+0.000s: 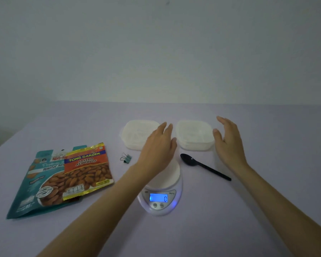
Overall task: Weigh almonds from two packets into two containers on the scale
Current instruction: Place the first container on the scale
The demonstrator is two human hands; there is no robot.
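Two hands out, both flanking the right-hand tub, nothing gripped yet.

The left hand hangs over the gap between the two white lidded tubs, fingers loosely spread and empty; the right hand is cupped open just beside the right tub, palm turned in, so I'd say they're about to lift it from both sides. The left tub sits alongside, partly hidden behind the left hand. The scale waits right in front, pan bare and display reading 0 (ready for a tub). Both almond packets, the teal packet under the orange packet, lie well off to the left, unopened as far as I can tell, with a black spoon right of the scale and a binder clip near the packets for resealing, probably.
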